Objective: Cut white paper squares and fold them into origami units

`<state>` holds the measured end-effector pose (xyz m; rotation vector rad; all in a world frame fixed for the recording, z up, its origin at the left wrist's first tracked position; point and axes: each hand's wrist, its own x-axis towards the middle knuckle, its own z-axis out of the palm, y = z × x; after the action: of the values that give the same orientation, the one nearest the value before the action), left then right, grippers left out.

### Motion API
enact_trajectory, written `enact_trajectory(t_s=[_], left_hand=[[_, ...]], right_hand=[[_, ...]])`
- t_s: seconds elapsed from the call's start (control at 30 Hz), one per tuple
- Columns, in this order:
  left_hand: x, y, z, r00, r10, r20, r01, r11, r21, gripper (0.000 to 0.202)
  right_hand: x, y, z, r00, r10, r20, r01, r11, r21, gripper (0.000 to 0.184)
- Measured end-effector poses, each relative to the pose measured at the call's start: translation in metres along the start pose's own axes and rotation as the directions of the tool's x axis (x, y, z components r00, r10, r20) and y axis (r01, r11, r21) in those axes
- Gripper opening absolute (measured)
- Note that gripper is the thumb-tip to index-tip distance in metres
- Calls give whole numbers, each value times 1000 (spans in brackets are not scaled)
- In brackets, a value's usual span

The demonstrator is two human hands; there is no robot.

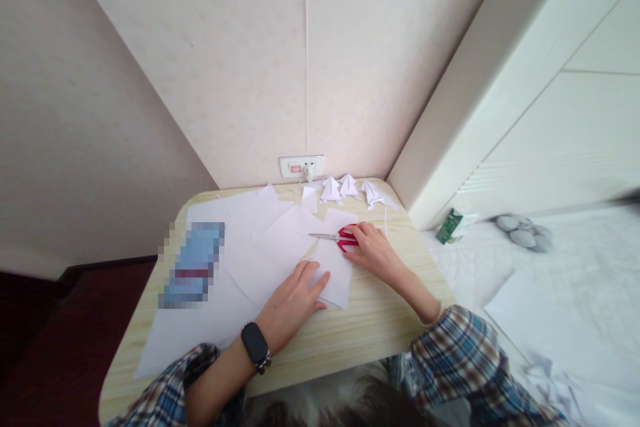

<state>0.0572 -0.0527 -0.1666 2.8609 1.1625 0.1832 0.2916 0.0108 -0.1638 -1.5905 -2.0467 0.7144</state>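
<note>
My left hand (295, 300) lies flat, fingers stretched out, on a small white sheet of paper (334, 273) near the middle of a light wooden table (380, 320). A black watch sits on that wrist. My right hand (374, 250) rests on the red handles of a pair of scissors (336, 237), whose blades point left and lie on the paper. Its fingers curl over the handles.
Several larger white sheets (240, 247) cover the table's left half, beside a blurred blue item (193, 265). Folded white paper figures (350, 188) line the far edge below a wall socket (301, 165). A bed with loose paper (540, 320) and a green carton (449, 227) lies at right.
</note>
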Motion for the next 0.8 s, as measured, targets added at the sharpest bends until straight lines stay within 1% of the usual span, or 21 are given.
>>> enact_trajectory(t_s=[0.1,0.17,0.23,0.3,0.37,0.47,0.57,0.67,0.8], left_hand=[[-3,-1,2,1000,2,5,-2,1000,24,62],[-3,1,3,1000,-15,2,15,999,43,64],[-2,7,4,999,-48,-7,48,997,62,65],[-1,13,5,997,-78,-14,79,994,77,66],[0,18,5,996,-91,-20,92,992,86,66],[-1,21,5,997,-79,-23,81,992,96,66],[-4,20,4,997,-74,-23,76,991,112,64],[-7,19,4,997,-72,-24,75,989,129,64],[-8,20,9,998,-54,-27,58,987,148,58]], right_hand=[[0,-1,-5,999,46,-15,-43,982,183,34],[-4,-6,-12,996,85,-19,-73,935,347,31],[-9,-16,-18,993,121,2,-104,845,525,32],[-13,-29,-20,988,149,36,-133,720,681,37],[-13,-41,-16,983,159,89,-166,585,794,37],[-6,-52,2,970,195,143,-213,413,885,32],[1,-55,25,950,241,200,-266,283,922,32],[4,-58,43,934,262,244,-298,194,935,36],[1,-63,56,921,271,280,-324,130,937,36]])
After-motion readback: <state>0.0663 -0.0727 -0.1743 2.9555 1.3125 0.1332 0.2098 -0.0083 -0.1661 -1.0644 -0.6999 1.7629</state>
